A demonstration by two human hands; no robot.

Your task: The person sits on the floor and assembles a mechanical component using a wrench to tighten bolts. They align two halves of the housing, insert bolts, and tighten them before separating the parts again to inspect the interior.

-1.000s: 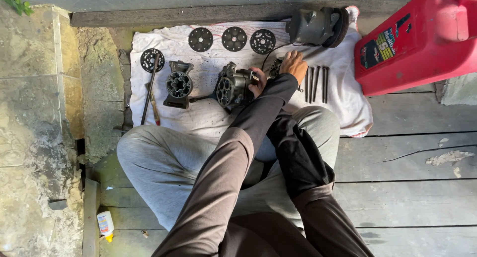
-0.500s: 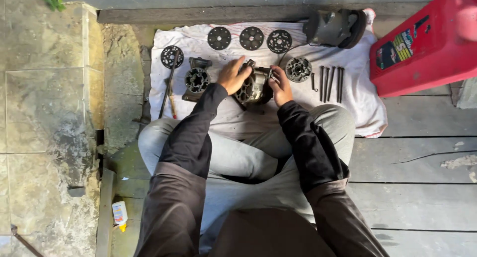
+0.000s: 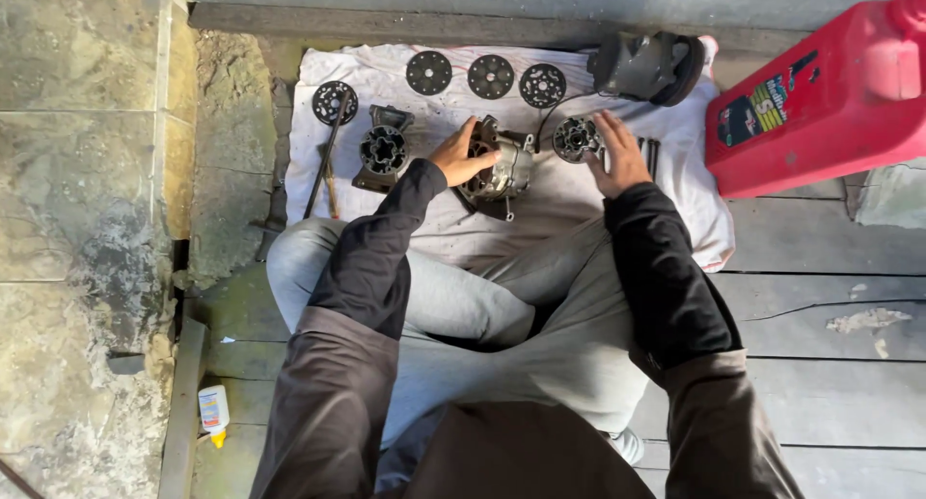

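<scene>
I sit cross-legged in front of a white cloth spread on wooden boards. My left hand grips a grey metal housing in the middle of the cloth. My right hand hovers with fingers spread over a round finned metal part and several dark bolts just right of it. Another housing piece lies left of my left hand.
Three dark round plates line the cloth's far edge, a fourth at the left above long-handled tools. A dark bulky casing sits far right. A red plastic jug stands at right. A small white bottle lies near left.
Both hands were on the housing half a second ago. My right hand has let go and moved right, over the finned part and bolts. My left hand stays on the housing.
</scene>
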